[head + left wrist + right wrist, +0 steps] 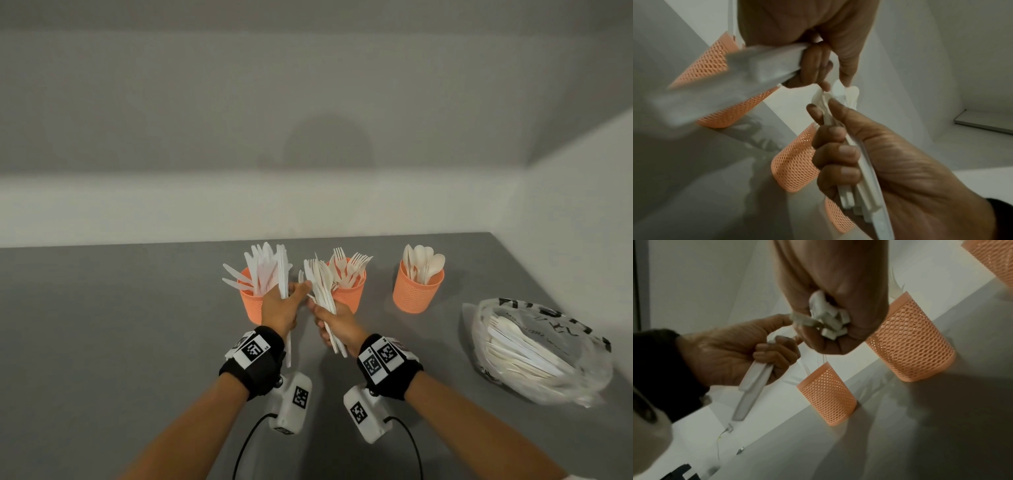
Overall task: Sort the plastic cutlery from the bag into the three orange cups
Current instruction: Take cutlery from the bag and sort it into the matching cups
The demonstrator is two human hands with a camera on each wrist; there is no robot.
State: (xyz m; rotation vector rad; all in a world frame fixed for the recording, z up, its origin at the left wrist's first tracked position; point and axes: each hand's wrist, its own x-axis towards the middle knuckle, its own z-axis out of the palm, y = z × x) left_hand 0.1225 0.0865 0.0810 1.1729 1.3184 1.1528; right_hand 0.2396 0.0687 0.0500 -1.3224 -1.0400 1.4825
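Observation:
Three orange mesh cups stand in a row: the left cup (249, 308) holds knives, the middle cup (352, 296) forks, the right cup (416, 293) spoons. My left hand (297, 290) grips a few white knives (283, 274) upright in front of the left cup. Its thumb and forefinger touch the top of a mixed cutlery bundle (323, 291). That bundle is gripped by my right hand (322, 320) in its fist. In the right wrist view the handle ends (830, 321) stick out of the fist. The left wrist view shows the fingertips (845, 81) at the bundle's tips.
A clear plastic bag (544, 353) with more white cutlery lies on the grey table (120, 342) at the right. A white wall runs behind the cups. Cables trail from both wrist cameras near the front edge.

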